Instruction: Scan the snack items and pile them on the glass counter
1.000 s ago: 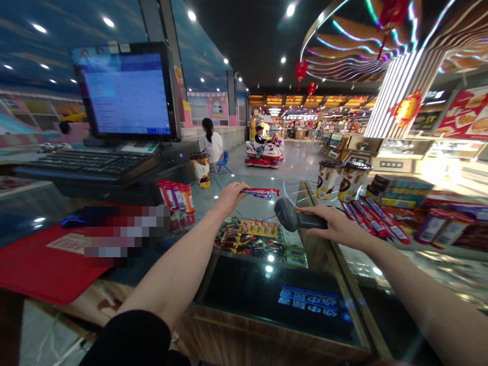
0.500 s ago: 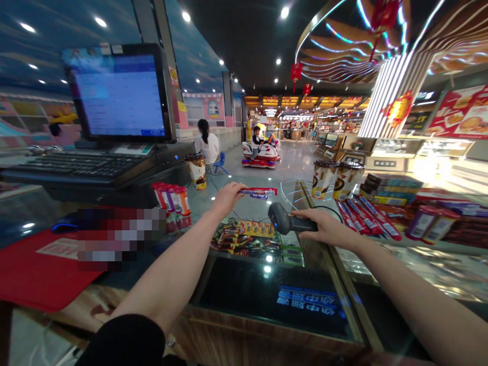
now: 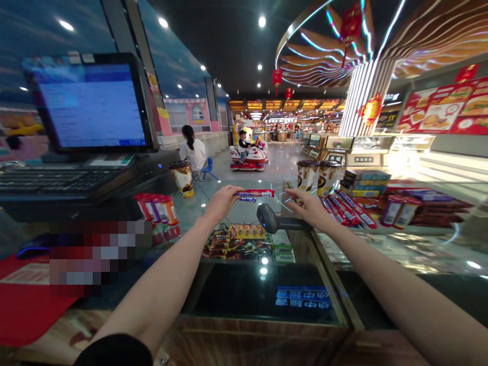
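Note:
My left hand (image 3: 221,204) is closed on the near end of a red Mentos candy roll (image 3: 260,193), which lies sideways just above or on the glass counter. A small blue label patch shows below the roll, perhaps its reflection. My right hand (image 3: 308,208) is open, thumb and fingers apart, a little right of the roll's free end. Under that hand a black barcode scanner (image 3: 271,219) rests on the counter, its head toward the left and its handle partly hidden by my wrist.
More Mentos rolls (image 3: 348,208), lidded cups (image 3: 328,178), stacked boxes (image 3: 364,183) and candy tubes (image 3: 396,212) stand at right. At left are a monitor (image 3: 91,107), a keyboard (image 3: 57,178), a cup (image 3: 182,180), candy tubes (image 3: 158,208) and a red mat (image 3: 34,315).
My right hand has let go of the scanner and moved up and forward toward the candy roll. The left hand still holds the roll. The whole view has turned slightly right.

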A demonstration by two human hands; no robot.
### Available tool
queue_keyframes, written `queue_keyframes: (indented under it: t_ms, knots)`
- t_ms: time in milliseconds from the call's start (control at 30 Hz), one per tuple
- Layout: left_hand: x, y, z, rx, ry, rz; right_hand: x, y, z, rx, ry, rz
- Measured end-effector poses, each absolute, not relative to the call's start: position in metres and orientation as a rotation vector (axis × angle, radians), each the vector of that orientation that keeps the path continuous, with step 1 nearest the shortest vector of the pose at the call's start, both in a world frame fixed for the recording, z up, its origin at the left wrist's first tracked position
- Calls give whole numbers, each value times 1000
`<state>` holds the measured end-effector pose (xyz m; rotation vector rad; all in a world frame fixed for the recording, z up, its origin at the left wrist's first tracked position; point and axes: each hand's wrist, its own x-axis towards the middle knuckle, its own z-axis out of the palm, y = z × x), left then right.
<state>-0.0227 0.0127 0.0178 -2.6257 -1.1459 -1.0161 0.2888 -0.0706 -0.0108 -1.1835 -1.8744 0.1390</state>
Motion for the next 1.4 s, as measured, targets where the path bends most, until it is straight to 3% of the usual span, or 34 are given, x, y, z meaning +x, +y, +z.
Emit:
queue_keyframes:
  t_ms: [700, 1400]
  knots:
    - [34, 3, 43, -2743, -836, -1019, 293, -90, 11, -1177, -1782, 80]
    - [180, -16, 69, -2641, -1040, -602, 389, -143, 6, -1281, -1708, -117]
